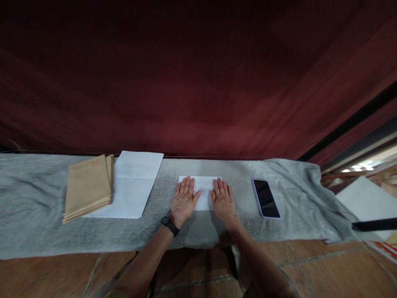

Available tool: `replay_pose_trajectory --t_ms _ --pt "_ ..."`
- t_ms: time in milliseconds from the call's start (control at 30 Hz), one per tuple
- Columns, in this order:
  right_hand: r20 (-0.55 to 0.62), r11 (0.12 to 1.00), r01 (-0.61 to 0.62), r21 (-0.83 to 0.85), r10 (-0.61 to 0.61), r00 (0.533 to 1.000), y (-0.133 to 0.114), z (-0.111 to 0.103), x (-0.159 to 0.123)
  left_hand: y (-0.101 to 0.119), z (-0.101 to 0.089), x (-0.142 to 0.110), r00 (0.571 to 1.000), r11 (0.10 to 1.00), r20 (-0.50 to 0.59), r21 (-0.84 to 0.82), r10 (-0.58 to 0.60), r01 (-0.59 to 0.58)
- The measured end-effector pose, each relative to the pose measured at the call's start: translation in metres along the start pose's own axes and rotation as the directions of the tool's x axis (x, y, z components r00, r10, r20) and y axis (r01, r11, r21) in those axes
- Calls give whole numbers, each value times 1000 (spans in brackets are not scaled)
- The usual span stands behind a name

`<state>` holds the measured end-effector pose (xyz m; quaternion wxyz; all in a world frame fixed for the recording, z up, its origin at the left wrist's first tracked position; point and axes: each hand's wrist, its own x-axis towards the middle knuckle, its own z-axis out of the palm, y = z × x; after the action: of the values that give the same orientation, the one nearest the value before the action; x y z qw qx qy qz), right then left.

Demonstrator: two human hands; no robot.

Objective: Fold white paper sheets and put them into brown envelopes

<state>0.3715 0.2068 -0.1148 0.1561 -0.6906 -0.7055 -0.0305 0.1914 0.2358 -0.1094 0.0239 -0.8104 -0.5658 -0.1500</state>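
Note:
A small folded white paper lies on the grey cloth in front of me. My left hand, with a black band on its wrist, lies flat on the paper's left part, fingers stretched out. My right hand presses flat on the paper's right part, fingers also spread. Neither hand grips anything.
A stack of tan envelopes rests at the left, partly over a larger white sheet. A black phone in a pale case lies to the right of my hands. A dark red curtain hangs behind. Tiled floor shows below.

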Motion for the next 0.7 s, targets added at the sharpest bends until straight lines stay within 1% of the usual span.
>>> replay_pose_trajectory --t_ms 100,267,333,367,433,500,567,633,700 --pt "-8 999 -43 -28 42 999 8 -3 -4 -5 -1 -5 1000 1000 -19 -8 -25 25" --pt "-17 990 -132 -58 131 991 21 -10 -7 -9 0 -12 993 995 -65 -5 -98 97" --pt "-32 990 -133 -40 132 991 21 -13 -4 -7 -2 -13 988 993 -95 1 -120 121" --pt "-35 995 -104 -12 103 994 20 -14 -1 -5 -3 -14 987 993 -111 1 -117 118" --pt "-23 996 14 85 -12 1000 11 -16 5 1 -6 -16 990 998 -125 -9 -60 60" --pt "13 966 152 210 -158 987 0 -14 12 8 -8 -19 993 997 -95 -33 65 -68" --pt "54 920 241 310 -270 961 -12 -11 18 14 -8 -25 982 981 -46 -55 184 -187" --pt "88 897 273 348 -321 943 -21 -6 21 18 -7 -31 970 968 -8 -61 243 -243" --pt "108 906 262 333 -313 944 -25 -2 24 18 -7 -36 963 962 18 -63 268 -266"
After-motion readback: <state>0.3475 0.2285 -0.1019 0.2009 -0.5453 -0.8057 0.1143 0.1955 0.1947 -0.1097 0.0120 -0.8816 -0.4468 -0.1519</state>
